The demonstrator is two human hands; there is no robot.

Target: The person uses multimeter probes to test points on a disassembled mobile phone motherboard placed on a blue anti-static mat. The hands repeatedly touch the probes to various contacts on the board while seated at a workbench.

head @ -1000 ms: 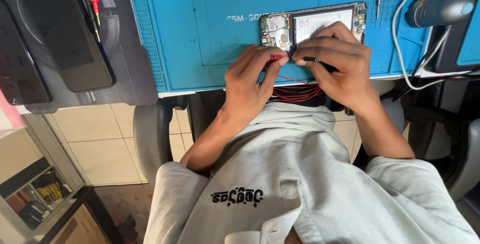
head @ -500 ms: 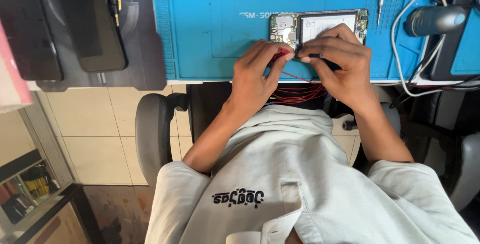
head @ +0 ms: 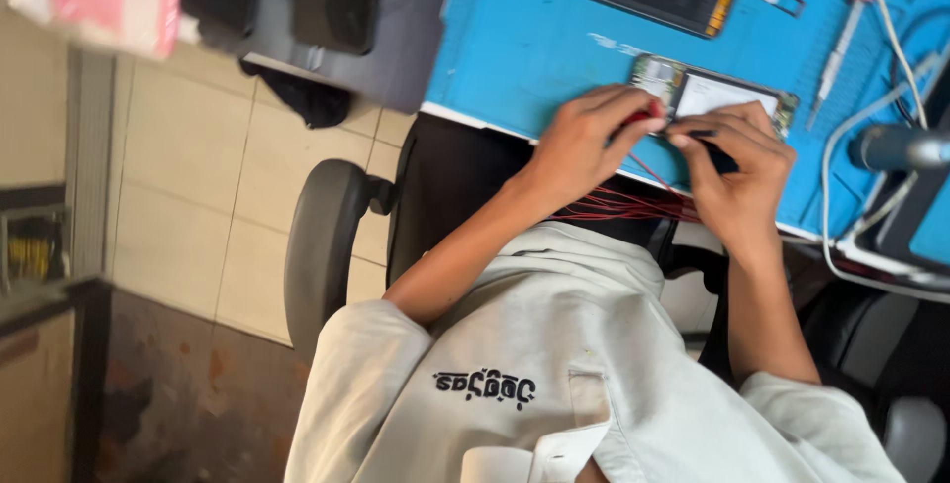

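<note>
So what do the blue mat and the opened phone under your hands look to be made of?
The blue mat looks like soft matte rubber or silicone: an even dull surface with moulded lines. The opened phone shows a green circuit board at its ends and a pale, flat plate, perhaps metal shielding or a battery; it is too blurred to tell.

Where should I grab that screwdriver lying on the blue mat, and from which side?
Take the screwdriver by the long pale handle at its middle, coming straight down from above. It lies flat on the blue mat, thin and slanted, with bare mat along both long sides. A white cable runs close on its right, so pinching across the shaft from above probably avoids snagging it.
</note>
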